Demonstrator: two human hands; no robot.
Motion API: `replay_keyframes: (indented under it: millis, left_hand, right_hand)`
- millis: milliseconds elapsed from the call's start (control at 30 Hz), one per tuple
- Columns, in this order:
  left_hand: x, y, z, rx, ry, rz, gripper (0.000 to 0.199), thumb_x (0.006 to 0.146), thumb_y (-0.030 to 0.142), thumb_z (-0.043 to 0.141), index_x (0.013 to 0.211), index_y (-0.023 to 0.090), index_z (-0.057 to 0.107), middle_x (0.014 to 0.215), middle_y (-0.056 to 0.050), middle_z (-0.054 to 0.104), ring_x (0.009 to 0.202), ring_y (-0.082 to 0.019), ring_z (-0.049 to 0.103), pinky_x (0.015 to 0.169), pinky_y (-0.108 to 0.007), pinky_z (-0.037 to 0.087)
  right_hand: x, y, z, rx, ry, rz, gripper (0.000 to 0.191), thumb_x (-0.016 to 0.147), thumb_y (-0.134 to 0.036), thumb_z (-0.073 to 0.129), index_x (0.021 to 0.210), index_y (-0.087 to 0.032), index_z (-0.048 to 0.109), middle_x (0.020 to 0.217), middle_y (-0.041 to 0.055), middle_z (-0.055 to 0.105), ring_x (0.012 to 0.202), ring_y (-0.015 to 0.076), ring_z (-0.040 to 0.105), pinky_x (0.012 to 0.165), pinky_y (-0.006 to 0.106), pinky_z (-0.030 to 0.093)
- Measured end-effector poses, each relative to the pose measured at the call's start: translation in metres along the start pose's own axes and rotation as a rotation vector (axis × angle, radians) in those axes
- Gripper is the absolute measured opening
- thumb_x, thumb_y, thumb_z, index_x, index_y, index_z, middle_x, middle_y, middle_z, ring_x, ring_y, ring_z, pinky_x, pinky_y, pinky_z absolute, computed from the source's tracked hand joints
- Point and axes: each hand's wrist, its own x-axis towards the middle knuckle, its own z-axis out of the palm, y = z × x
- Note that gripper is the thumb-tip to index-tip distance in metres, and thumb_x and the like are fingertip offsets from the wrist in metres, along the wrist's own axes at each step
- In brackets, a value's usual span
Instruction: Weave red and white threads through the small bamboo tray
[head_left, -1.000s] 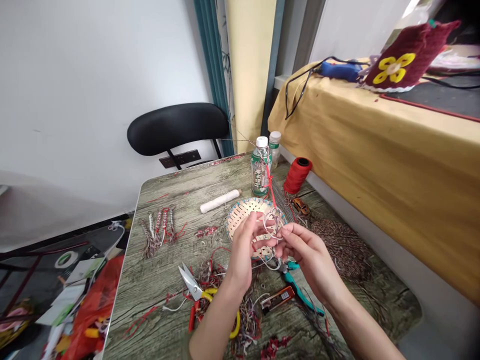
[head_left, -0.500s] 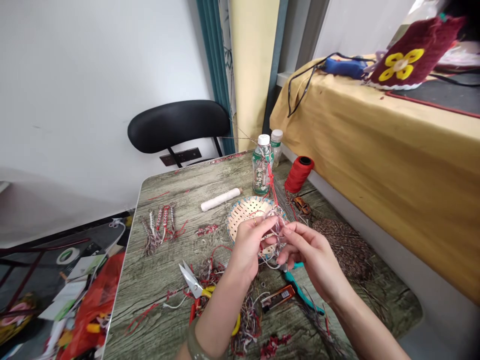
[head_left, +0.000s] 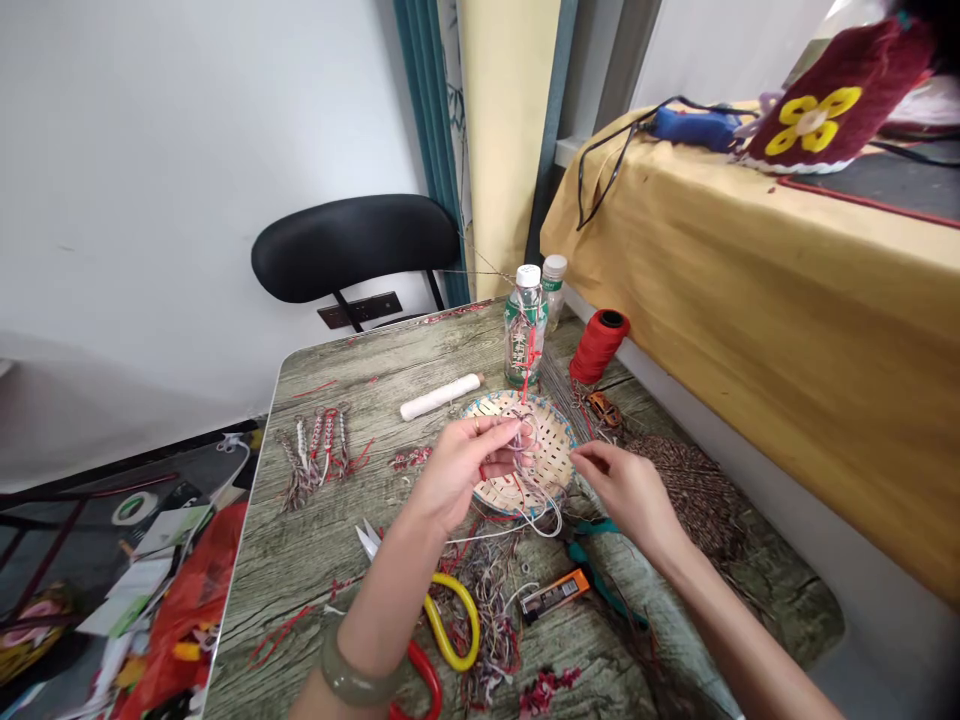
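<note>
My left hand [head_left: 469, 465] pinches a bundle of pale and mauve cords [head_left: 527, 440] above the round woven basket [head_left: 555, 440]. A red cord [head_left: 527, 370] runs from the bundle up to the green-labelled bottle [head_left: 517, 340]. My right hand [head_left: 626, 490] is closed at the basket's right edge, thumb and forefinger pressed together; what they hold, if anything, is too small to make out. White cord ends loop below the left hand over the basket rim.
Scissors with yellow and red handles [head_left: 466, 640] lie under my left forearm, by thread scraps [head_left: 491, 590]. A small orange box [head_left: 555, 595], teal-handled pliers [head_left: 600, 580], red spool [head_left: 598, 348], white roll [head_left: 441, 397] and braided pieces [head_left: 322, 445] lie around.
My hands have moved apart: the left went left with the cords, the right pulled away to the right. More of the basket and scissor handles shows.
</note>
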Motion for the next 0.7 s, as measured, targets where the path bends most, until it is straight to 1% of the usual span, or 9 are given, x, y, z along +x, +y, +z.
replay_keyframes:
  millis: [100, 200, 333, 367, 433, 500, 567, 633, 700]
  left_hand:
    - [0.000, 0.014, -0.007, 0.028, -0.029, -0.008, 0.010, 0.071, 0.023, 0.065, 0.071, 0.013, 0.066, 0.063, -0.003, 0.064, 0.047, -0.007, 0.056, 0.047, -0.017, 0.047]
    - [0.000, 0.027, -0.010, 0.085, -0.025, -0.034, 0.008, 0.070, 0.021, 0.066, 0.070, 0.013, 0.066, 0.062, -0.003, 0.064, 0.043, -0.004, 0.051, 0.041, -0.014, 0.042]
    - [0.000, 0.039, -0.010, 0.150, -0.022, -0.034, 0.010, 0.070, 0.022, 0.066, 0.068, 0.012, 0.066, 0.061, -0.004, 0.064, 0.041, -0.003, 0.050, 0.039, -0.013, 0.039]
    - [0.000, 0.040, -0.010, 0.160, -0.017, -0.033, 0.011, 0.070, 0.023, 0.066, 0.068, 0.012, 0.067, 0.061, -0.004, 0.064, 0.040, -0.003, 0.049, 0.038, -0.013, 0.038]
    - [-0.001, 0.043, -0.009, 0.176, -0.011, -0.042, 0.011, 0.070, 0.023, 0.067, 0.067, 0.013, 0.067, 0.061, -0.005, 0.064, 0.040, -0.004, 0.048, 0.037, -0.014, 0.037]
    - [-0.001, 0.044, -0.008, 0.182, -0.020, -0.052, 0.011, 0.069, 0.023, 0.067, 0.067, 0.013, 0.068, 0.062, -0.005, 0.064, 0.040, -0.004, 0.048, 0.036, -0.014, 0.036]
    - [-0.001, 0.045, -0.008, 0.180, -0.037, -0.047, 0.010, 0.071, 0.022, 0.066, 0.067, 0.013, 0.068, 0.062, -0.006, 0.064, 0.041, -0.004, 0.049, 0.036, -0.014, 0.036]
    - [-0.002, 0.046, -0.007, 0.178, -0.045, -0.041, 0.010, 0.072, 0.021, 0.065, 0.067, 0.013, 0.067, 0.061, -0.005, 0.064, 0.041, -0.004, 0.048, 0.036, -0.013, 0.036]
    - [-0.003, 0.048, -0.007, 0.191, -0.039, -0.052, 0.010, 0.072, 0.021, 0.065, 0.068, 0.012, 0.066, 0.062, -0.004, 0.064, 0.041, -0.003, 0.049, 0.038, -0.013, 0.037]
  right_hand:
    - [0.008, -0.008, 0.009, -0.105, -0.036, -0.075, 0.017, 0.081, -0.029, 0.048, 0.076, -0.022, 0.063, 0.073, 0.0034, 0.065, 0.062, 0.0183, 0.058, 0.055, 0.027, 0.036]
    - [0.005, -0.024, 0.010, -0.173, -0.108, -0.201, 0.016, 0.082, -0.025, 0.048, 0.076, -0.022, 0.062, 0.077, 0.0031, 0.064, 0.064, 0.0172, 0.057, 0.055, 0.026, 0.034]
    - [-0.020, -0.045, 0.016, -0.200, -0.324, -0.474, 0.010, 0.080, -0.021, 0.054, 0.074, -0.024, 0.061, 0.074, -0.0033, 0.062, 0.064, 0.0115, 0.056, 0.056, 0.022, 0.035]
    - [-0.027, -0.049, 0.021, -0.216, -0.359, -0.525, 0.009, 0.079, -0.019, 0.055, 0.074, -0.024, 0.061, 0.074, -0.0034, 0.061, 0.064, 0.0113, 0.055, 0.055, 0.021, 0.035]
    - [-0.037, -0.055, 0.034, -0.270, -0.374, -0.578, 0.011, 0.078, -0.014, 0.054, 0.074, -0.022, 0.060, 0.077, -0.0003, 0.060, 0.068, 0.0136, 0.055, 0.053, 0.022, 0.034]
    - [-0.042, -0.058, 0.046, -0.324, -0.351, -0.587, 0.013, 0.079, -0.010, 0.051, 0.075, -0.020, 0.059, 0.082, 0.0032, 0.059, 0.076, 0.0172, 0.054, 0.055, 0.024, 0.035]
    - [-0.043, -0.057, 0.052, -0.358, -0.313, -0.562, 0.012, 0.080, -0.012, 0.049, 0.078, -0.020, 0.058, 0.085, 0.0042, 0.058, 0.081, 0.0183, 0.053, 0.057, 0.024, 0.036]
    - [-0.041, -0.053, 0.053, -0.385, -0.254, -0.484, 0.012, 0.084, -0.016, 0.045, 0.083, -0.019, 0.057, 0.086, 0.0046, 0.056, 0.079, 0.0177, 0.053, 0.058, 0.025, 0.037]
    - [-0.040, -0.047, 0.050, -0.414, -0.189, -0.385, 0.016, 0.087, -0.023, 0.042, 0.086, -0.017, 0.056, 0.086, 0.0068, 0.056, 0.079, 0.0200, 0.053, 0.059, 0.027, 0.038]
